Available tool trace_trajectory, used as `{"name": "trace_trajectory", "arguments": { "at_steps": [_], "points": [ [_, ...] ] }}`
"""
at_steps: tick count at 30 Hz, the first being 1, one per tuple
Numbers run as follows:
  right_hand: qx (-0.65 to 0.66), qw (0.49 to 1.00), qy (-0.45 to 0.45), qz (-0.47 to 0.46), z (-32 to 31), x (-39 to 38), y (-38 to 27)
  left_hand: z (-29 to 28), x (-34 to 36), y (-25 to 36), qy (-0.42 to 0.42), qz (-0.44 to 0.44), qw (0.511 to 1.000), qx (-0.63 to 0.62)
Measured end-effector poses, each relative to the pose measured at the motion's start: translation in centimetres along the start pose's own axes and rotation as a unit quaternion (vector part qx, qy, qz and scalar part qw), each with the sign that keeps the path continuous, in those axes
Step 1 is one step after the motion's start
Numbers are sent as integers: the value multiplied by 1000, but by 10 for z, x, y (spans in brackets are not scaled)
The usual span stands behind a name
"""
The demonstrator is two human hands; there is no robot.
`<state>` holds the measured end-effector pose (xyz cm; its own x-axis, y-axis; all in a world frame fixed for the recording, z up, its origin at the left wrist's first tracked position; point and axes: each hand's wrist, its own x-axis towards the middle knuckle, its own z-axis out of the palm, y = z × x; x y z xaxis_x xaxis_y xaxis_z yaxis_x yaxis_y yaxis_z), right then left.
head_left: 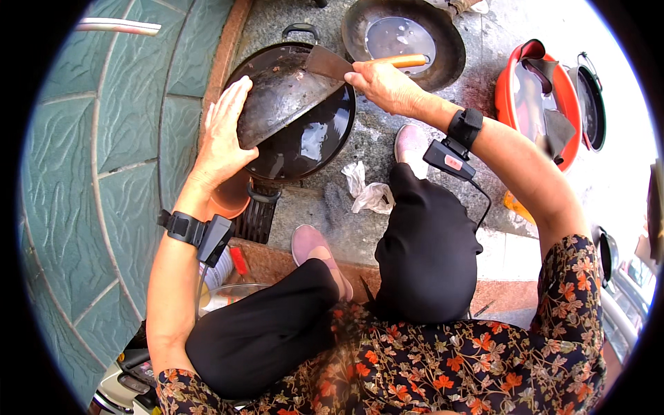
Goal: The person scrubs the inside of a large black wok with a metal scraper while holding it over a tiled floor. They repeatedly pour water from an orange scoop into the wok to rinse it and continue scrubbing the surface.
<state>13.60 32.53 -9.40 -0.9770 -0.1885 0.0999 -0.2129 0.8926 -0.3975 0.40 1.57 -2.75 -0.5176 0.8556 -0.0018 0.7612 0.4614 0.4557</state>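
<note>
Pan (280, 102), curved dark metal, likely heavy; outstretched left hand (225, 135) braces best hold, left rim; right hand (387, 86) grips yellow-handled steel scraper (328, 65).

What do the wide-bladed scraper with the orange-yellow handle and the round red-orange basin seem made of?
Wide grey-brown scraper blade: probably metal, dull and stained, being thin and flat.
Cylindrical orange-yellow handle: wood or plastic, with a smooth sheen; unclear which.
Round red-orange basin: likely plastic, smooth, evenly coloured.

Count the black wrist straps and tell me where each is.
2: one strap sits close to the left hand, another strap close to the right hand, which grips the scraper.
</note>
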Motion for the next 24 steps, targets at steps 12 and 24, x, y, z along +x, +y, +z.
{"name": "trace_trajectory", "arguments": {
  "at_steps": [12,24],
  "points": [
    [167,975,-75,125,-24,4,-50,-1,3,-2,19,-7,1000,-10],
    [131,989,4,69,-15,7,-42,-1,3,-3,20,3,1000,2]
  ]
}}
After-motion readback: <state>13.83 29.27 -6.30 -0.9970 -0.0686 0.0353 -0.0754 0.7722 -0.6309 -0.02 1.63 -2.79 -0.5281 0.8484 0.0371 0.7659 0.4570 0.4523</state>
